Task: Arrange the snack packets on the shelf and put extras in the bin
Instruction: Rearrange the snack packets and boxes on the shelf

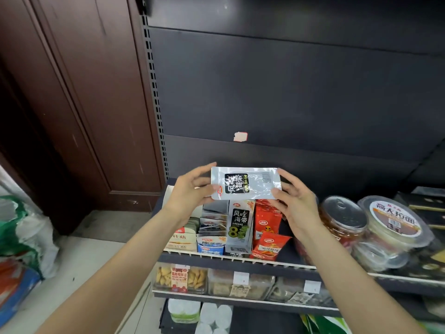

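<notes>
I hold a flat silver snack packet (255, 183) with a black label level above the shelf. My left hand (190, 191) pinches its left end and my right hand (295, 201) grips its right end. Directly below, the shelf (236, 257) carries rows of packets: a grey seaweed carton (239, 226), red packets (268, 231), a stack of silver packets (213, 219) and a beige box (183, 237). No bin is clearly visible.
Round clear tubs (395, 227) and a jar (343, 220) stand on the shelf's right. Lower shelves hold biscuit boxes (180, 277) and cups. The black back panel (289, 92) rises behind. Bags (21, 237) lie on the floor at left, beside a brown wooden door (72, 104).
</notes>
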Demonstrator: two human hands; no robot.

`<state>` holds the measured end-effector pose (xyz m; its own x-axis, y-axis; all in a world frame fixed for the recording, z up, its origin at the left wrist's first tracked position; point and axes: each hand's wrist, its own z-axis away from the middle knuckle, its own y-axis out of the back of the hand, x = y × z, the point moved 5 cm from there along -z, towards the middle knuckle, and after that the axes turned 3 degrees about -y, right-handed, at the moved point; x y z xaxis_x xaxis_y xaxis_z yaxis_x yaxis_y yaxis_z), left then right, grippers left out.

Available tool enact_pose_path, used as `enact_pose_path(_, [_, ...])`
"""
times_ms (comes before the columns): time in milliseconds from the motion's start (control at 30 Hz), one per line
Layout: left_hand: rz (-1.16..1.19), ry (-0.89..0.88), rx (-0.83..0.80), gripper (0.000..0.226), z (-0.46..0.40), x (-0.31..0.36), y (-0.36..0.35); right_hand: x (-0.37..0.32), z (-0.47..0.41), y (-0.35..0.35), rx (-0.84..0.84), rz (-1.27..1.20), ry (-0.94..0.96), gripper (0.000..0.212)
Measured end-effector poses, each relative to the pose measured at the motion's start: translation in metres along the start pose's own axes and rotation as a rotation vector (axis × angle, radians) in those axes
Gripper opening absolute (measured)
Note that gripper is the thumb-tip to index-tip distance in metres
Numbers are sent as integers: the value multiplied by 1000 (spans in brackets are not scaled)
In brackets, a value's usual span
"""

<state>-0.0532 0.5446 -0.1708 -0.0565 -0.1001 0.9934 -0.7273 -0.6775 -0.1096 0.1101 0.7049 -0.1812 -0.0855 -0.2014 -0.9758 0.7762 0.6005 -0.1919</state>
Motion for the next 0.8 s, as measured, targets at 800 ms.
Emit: enact_pose_path(800, [-387, -266, -77, 24, 10, 14, 7, 9, -5, 8, 128, 155, -109, 24])
